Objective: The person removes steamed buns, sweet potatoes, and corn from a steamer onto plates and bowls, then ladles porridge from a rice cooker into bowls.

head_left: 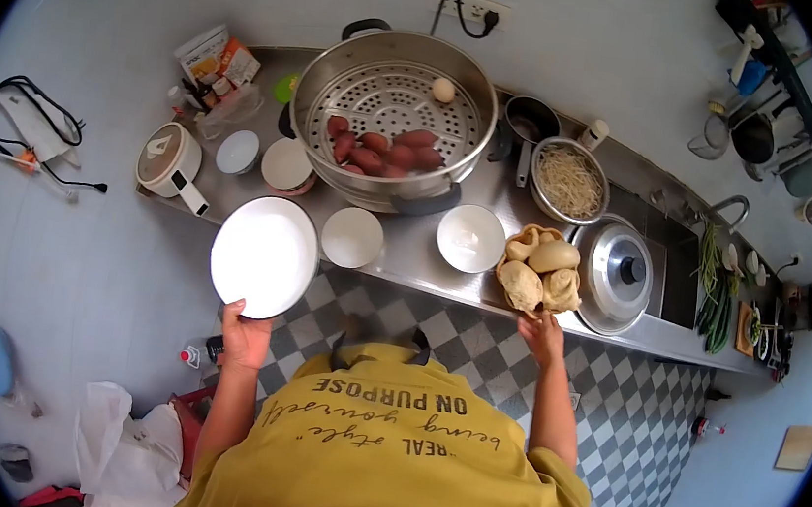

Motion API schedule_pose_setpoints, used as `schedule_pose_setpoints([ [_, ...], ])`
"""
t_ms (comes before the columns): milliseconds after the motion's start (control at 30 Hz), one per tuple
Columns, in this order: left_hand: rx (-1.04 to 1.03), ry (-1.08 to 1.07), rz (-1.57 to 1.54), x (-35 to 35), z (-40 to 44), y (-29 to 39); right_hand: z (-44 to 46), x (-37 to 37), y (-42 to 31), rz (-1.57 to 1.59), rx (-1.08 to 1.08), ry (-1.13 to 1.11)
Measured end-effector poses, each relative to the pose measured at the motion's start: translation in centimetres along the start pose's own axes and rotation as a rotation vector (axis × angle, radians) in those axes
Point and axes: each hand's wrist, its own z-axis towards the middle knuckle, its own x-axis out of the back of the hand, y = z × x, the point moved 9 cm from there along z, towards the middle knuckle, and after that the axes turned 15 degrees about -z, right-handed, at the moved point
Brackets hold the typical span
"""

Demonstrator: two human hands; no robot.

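A white plate [264, 256] is gripped at its lower rim by my left hand [244, 335], over the counter's front edge. My right hand [543, 337] holds the near rim of a small basket [509, 289] of pale buns [554, 257]. Between the two hands stand two white bowls [352, 238] [470, 238]. Behind them is a large steamer pot [388, 187] with a perforated tray; red sweet potatoes [368, 159] and one egg [443, 90] lie in it.
A metal lid [619, 273] lies right of the basket, near the sink [682, 283]. A bowl of bean sprouts [570, 182] and a dark saucepan [531, 120] stand behind. At the left are a white cooker [168, 161] and small bowls [238, 152]. Green vegetables [717, 311] lie far right.
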Motion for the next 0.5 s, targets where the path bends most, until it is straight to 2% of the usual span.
schedule_pose_setpoints([
  [67,0.010,-0.012,0.017,-0.7,0.6,0.2,-2.8,0.4,-1.5,-0.528,-0.212,-0.114],
  [133,0.042,-0.035,0.026,-1.7,1.3,0.3,-4.6,0.1,-4.4,-1.066,-0.110,-0.212],
  [167,0.064,-0.050,0.034,-2.2,1.7,0.5,-6.0,-1.1,-7.4,-1.177,0.042,-0.198],
  [200,0.085,-0.062,0.046,-2.4,2.2,0.8,-6.2,-1.4,-9.0,-1.056,0.087,-0.191],
  [267,0.103,-0.041,0.062,-1.7,3.6,1.3,-10.1,-6.0,-16.0,-0.812,0.337,-0.099],
  [333,0.114,-0.036,0.084,-1.3,5.0,1.9,-12.5,-11.1,-20.9,-0.625,0.507,-0.152],
  [400,0.120,-0.045,0.111,-1.3,6.1,2.4,-16.1,-16.8,-25.9,-0.669,0.763,-0.114],
  [500,0.148,-0.105,0.160,-2.8,6.5,3.2,-19.7,-24.9,-29.9,-0.802,0.989,-0.165],
])
